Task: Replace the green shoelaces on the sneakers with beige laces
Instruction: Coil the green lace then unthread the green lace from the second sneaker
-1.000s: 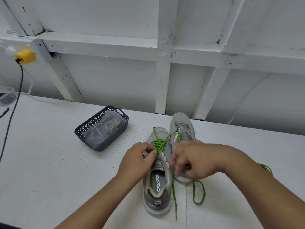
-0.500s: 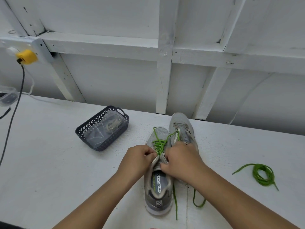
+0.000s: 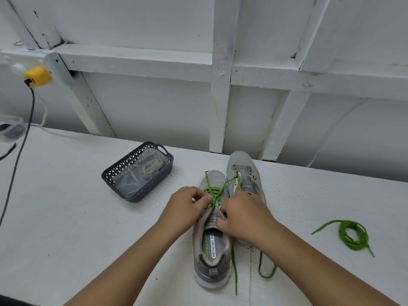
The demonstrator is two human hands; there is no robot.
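Note:
Two grey sneakers stand side by side on the white table. The near left sneaker (image 3: 210, 246) still carries a green lace (image 3: 213, 192) through its upper eyelets, with loose ends trailing down its right side. The right sneaker (image 3: 242, 168) behind it has bare eyelets. My left hand (image 3: 185, 206) pinches the lace at the shoe's left eyelet row. My right hand (image 3: 245, 215) grips the tongue and right edge of the same shoe. A removed green lace (image 3: 353, 235) lies coiled at the right. Beige laces (image 3: 152, 167) sit bagged in a dark basket (image 3: 123, 173).
A yellow plug (image 3: 37, 76) with a black cable (image 3: 19, 149) hangs at the far left. A clear plastic container (image 3: 11, 129) sits at the left table edge. The white framed wall rises just behind the shoes.
My right hand has shifted left from the right sneaker onto the left sneaker's tongue, uncovering the coiled green lace at the right. My left hand stays at the eyelets.

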